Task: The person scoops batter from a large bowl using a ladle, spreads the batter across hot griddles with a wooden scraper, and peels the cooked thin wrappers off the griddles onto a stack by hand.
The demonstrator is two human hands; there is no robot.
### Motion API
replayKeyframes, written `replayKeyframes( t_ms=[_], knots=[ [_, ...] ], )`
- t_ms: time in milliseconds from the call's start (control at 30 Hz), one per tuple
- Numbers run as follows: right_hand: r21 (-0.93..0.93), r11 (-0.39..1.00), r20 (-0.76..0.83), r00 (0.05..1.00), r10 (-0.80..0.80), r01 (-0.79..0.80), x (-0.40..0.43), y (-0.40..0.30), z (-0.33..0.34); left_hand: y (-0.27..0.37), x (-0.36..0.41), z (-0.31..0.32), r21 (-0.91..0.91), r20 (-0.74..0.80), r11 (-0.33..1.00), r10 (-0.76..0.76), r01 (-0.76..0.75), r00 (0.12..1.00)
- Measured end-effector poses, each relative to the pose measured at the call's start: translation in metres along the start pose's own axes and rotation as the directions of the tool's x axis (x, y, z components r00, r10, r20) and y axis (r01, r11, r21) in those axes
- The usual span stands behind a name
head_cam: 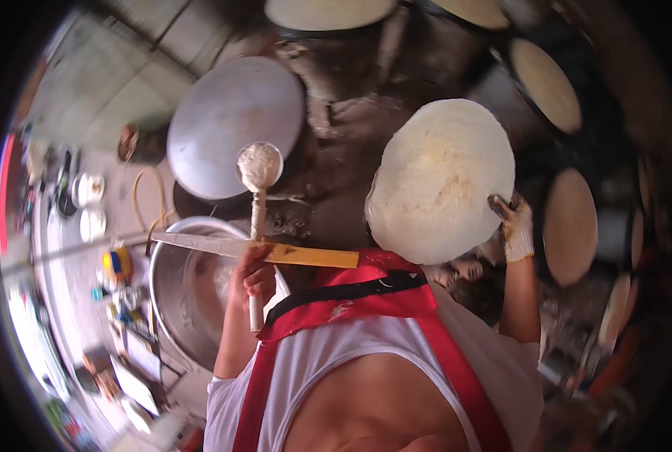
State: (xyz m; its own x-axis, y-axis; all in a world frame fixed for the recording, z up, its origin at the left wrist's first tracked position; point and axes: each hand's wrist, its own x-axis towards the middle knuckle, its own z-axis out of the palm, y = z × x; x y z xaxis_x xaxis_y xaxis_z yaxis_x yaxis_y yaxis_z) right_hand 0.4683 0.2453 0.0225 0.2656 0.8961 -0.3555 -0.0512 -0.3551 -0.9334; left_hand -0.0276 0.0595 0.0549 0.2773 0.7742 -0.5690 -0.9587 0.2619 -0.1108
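Note:
In my bare left hand [254,271] are a ladle [260,166], its bowl full of pale batter, and a long flat spreading blade [313,256] of wood or bamboo with a batter-coated end. My right hand [513,220], in a stained knit glove, grips the edge of a large round pale flatbread [443,175] with light brown spots. A round grey metal griddle [237,127] lies bare beyond the ladle. Below my left hand is a wide metal basin [163,299], with batter visible inside.
Several griddles with pale rounds on them curve around the top and right, among them one round [570,226] near my right hand. A metal can [144,141] stands left of the bare griddle. White buckets [90,189] and a folding table [135,378] are farther left.

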Motion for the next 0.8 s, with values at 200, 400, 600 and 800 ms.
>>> replayKeyframes(
  t_ms=[200,400,600,800],
  knots=[
    [-0.365,0.931,-0.432,0.888,-0.158,-0.011,-0.167,0.02,-0.164,-0.027,0.023,0.028,0.281,0.035,0.884,-0.398,0.373,0.917],
    [-0.802,0.519,-0.561,0.672,-0.484,-0.295,-0.367,-0.092,-0.099,0.046,-0.022,0.082,0.444,-0.014,0.696,-0.624,0.564,0.782],
    [-0.978,-0.072,-0.077,0.662,-0.745,-0.195,-0.485,-0.098,-0.059,0.029,-0.06,0.104,0.355,-0.038,0.649,-0.709,0.673,0.704],
    [-0.96,-0.184,-0.046,0.763,-0.644,-0.213,-0.578,0.036,-0.056,0.0,-0.1,0.119,0.31,0.001,0.582,-0.791,0.751,0.612]
  ],
)
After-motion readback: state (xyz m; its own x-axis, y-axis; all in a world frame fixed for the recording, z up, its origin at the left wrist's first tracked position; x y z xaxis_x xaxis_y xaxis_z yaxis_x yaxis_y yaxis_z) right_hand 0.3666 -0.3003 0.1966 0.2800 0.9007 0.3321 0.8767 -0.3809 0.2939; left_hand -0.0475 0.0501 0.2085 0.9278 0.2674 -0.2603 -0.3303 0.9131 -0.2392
